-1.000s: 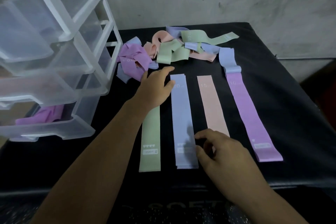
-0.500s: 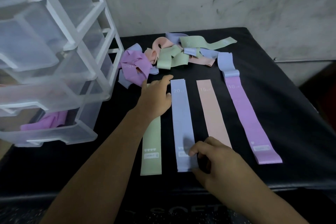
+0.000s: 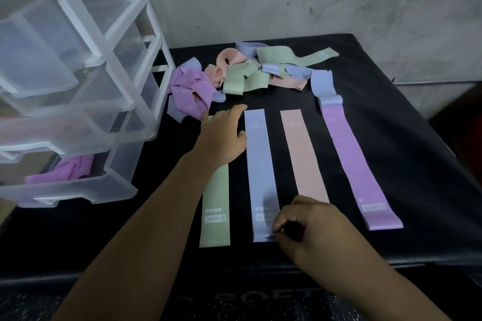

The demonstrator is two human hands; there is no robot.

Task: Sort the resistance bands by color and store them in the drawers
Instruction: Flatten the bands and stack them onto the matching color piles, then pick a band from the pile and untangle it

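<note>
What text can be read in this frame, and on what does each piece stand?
"HEAVY": green band, near end.
"20 LB": blue band, far end.
"15 LB": pink band, far end.
"10": purple band, far end; letters after it blurred.
"30": piled green band.
Unreadable: near labels on blue and purple bands; dim lettering on the table front.

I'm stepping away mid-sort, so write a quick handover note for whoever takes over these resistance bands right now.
Left hand rests flat on the far end of the green band. Right hand pinches the near corner of the blue band.
These two, the pink band and the purple band lie flat side by side on the black table; a tangled pile of mixed bands sits behind.
Done: purple bands in the open bottom drawer.
Left: sort the pile by colour, store everything in drawers.
</note>
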